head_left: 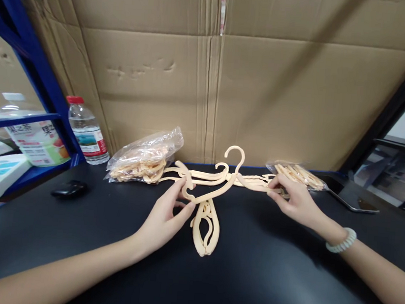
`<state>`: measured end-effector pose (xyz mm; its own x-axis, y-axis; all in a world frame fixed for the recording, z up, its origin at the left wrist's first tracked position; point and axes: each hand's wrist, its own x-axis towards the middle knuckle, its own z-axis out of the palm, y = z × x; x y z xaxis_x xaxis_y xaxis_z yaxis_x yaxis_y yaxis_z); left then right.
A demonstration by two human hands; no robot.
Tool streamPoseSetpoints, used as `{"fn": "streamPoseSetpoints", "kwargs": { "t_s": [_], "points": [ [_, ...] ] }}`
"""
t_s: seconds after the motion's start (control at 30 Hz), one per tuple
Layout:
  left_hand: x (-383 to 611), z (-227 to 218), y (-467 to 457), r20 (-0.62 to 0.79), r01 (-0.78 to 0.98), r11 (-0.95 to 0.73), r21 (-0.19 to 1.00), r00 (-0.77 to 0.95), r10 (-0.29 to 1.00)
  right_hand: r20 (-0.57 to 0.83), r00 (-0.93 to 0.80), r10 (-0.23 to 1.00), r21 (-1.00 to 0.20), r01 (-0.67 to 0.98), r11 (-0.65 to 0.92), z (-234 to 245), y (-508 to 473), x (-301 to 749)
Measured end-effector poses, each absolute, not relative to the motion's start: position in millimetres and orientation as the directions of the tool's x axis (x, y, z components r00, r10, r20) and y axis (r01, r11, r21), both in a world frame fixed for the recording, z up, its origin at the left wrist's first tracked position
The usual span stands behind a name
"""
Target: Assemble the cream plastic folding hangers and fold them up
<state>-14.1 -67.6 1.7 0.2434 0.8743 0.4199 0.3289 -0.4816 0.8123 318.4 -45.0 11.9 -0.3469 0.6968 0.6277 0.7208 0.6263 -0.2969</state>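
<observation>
A cream plastic hanger (232,171) is held above the black tabletop (114,253), hook up. My left hand (165,218) pinches its left arm end with thumb and fingers. My right hand (293,199) grips its right arm end, a pale bead bracelet (340,241) on the wrist. More cream hangers (200,174) lie flat behind it. A folded cream hanger piece (206,229) rests on the table just below the held one.
A clear bag of cream hangers (144,158) lies at the left, a second bag (298,174) at the right. A water bottle (87,131) and a black mouse (69,188) are at the far left by a blue shelf frame (35,66). Cardboard (213,76) walls the back.
</observation>
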Motion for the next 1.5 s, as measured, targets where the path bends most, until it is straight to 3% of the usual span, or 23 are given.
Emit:
{"fn": "streamPoseSetpoints", "kwargs": {
  "t_s": [0.13,0.23,0.37,0.47,0.53,0.7,0.87,1.0,1.23,1.5],
  "points": [
    [-15.3,-0.2,-67.9,0.479,0.421,-0.577,0.700,0.322,0.817,0.606,-0.391,0.693,-0.289,0.704,0.649,9.4,-50.3,308.3],
    [-17.2,-0.6,-66.2,0.472,0.458,-0.565,0.686,0.311,0.825,0.603,-0.430,0.672,-0.249,0.699,0.671,9.3,-51.7,306.1],
    [-17.8,1.3,-64.0,0.414,0.461,-0.489,0.740,0.261,0.872,0.606,-0.543,0.581,-0.014,0.723,0.691,13.7,-50.8,310.0],
    [-16.4,3.2,-63.4,0.369,0.385,-0.430,0.816,0.226,0.902,0.609,-0.574,0.548,0.230,0.789,0.570,18.9,-51.8,314.0],
    [-15.3,4.1,-63.7,0.354,0.329,-0.411,0.850,0.219,0.909,0.642,-0.539,0.545,0.322,0.835,0.447,21.3,-54.7,314.7],
    [-14.4,5.0,-65.9,0.365,0.269,-0.419,0.867,0.229,0.902,0.732,-0.457,0.505,0.425,0.886,0.186,22.5,-64.6,307.9],
    [-15.8,5.5,-67.4,0.383,0.256,-0.429,0.866,0.210,0.900,0.730,-0.489,0.477,0.462,0.868,0.183,22.9,-68.2,300.8],
    [-16.1,6.4,-67.6,0.377,0.252,-0.424,0.870,0.213,0.901,0.750,-0.467,0.469,0.327,0.878,0.351,19.5,-65.1,299.5],
    [-15.5,7.0,-67.5,0.383,0.256,-0.426,0.868,0.199,0.902,0.774,-0.291,0.563,-0.182,0.748,0.638,12.1,-55.1,301.8],
    [-13.9,12.9,-68.7,0.366,0.180,-0.389,0.903,0.150,0.919,0.518,-0.224,0.825,-0.740,0.366,0.564,16.5,-48.4,311.1]
  ]
}}
